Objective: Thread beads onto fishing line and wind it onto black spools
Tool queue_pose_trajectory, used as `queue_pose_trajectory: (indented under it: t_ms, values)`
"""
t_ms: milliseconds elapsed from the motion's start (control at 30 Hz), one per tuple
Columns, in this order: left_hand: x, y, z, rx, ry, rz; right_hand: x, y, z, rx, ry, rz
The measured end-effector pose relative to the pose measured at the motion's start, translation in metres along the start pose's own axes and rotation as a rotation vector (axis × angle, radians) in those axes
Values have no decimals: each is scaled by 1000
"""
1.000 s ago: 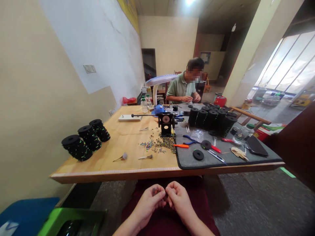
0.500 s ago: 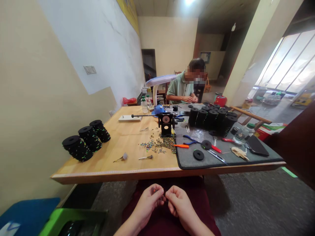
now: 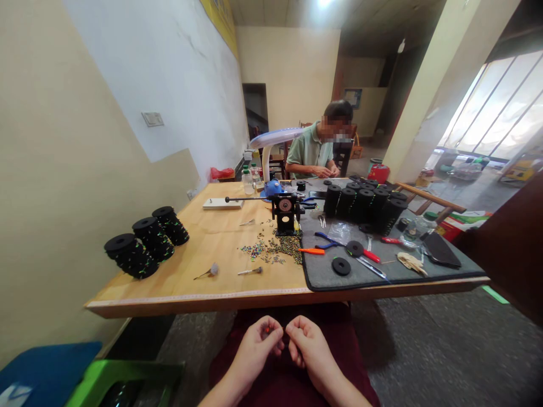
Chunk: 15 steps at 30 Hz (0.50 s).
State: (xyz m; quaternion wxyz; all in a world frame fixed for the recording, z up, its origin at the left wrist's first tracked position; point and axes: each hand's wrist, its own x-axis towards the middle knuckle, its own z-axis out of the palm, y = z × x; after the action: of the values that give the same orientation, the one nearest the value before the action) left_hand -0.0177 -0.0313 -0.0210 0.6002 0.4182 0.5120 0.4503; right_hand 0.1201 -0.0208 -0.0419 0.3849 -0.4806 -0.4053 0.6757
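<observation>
My left hand [image 3: 257,347] and my right hand [image 3: 308,346] rest close together over my lap, below the front edge of the wooden table [image 3: 203,243]. Both hands are curled, fingertips pinched toward each other. A tiny red bead [image 3: 267,329] shows in the left fingertips. Something small and dark sits between the two hands; I cannot make it out. On the table ahead lie a scatter of small beads [image 3: 275,249] and a black hand-crank winder [image 3: 285,213].
Three black spools [image 3: 144,240] stand at the table's left. A grey mat [image 3: 382,260] carries more black spools [image 3: 365,204], pliers [image 3: 322,244] and discs. A desk lamp [image 3: 271,152] stands behind. Another person [image 3: 318,150] works at the far end. A green bin [image 3: 123,381] sits lower left.
My hands stayed over my lap with small finger shifts; a red bead now shows at the left fingertips. The view drifted slightly.
</observation>
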Motion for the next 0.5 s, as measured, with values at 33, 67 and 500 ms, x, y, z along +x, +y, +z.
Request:
queue_pose_trajectory:
  t_ms: [33,67,500]
  values:
    - [0,0,0,47,0,17,0,0,0,-4,-2,-4]
    - [0,1,0,85,2,31,0,0,0,-7,-7,-7]
    - [0,-3,0,71,-52,-9,2,-2,-3,99,55,-61]
